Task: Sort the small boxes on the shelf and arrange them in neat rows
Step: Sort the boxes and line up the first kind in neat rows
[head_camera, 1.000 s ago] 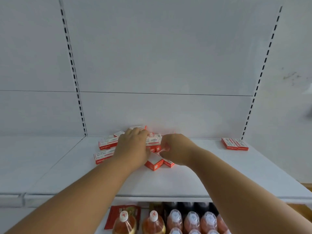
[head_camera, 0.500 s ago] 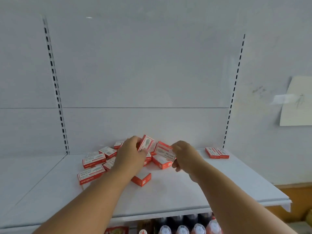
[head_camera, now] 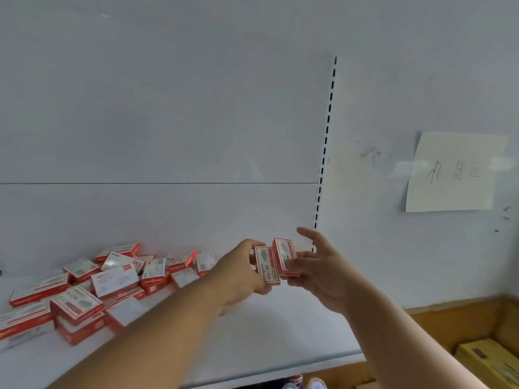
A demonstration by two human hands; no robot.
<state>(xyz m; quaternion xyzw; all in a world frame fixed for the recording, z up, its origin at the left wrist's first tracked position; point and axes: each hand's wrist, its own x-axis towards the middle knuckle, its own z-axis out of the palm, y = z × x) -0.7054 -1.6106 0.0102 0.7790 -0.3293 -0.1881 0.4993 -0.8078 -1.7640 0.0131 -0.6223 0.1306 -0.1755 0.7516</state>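
Observation:
A loose heap of several small red-and-white boxes (head_camera: 112, 279) lies on the left part of the white shelf (head_camera: 280, 338). My left hand (head_camera: 241, 273) holds one such box (head_camera: 265, 265) upright above the shelf's right half. My right hand (head_camera: 314, 268) grips a second box (head_camera: 284, 255) beside the first, the two boxes side by side and touching. My right index finger sticks out toward the back panel. Both forearms reach in from the bottom of the view.
A slotted upright (head_camera: 325, 147) ends the shelf's back panel on the right. A paper note (head_camera: 455, 172) hangs on the wall beyond it. Brown cardboard boxes (head_camera: 488, 357) sit low at the right. Bottle caps (head_camera: 306, 383) show under the shelf's front edge.
Both hands lifted a box each out of the heap and carried them to the right, above the shelf. The view swung right, so the heap now lies at the left.

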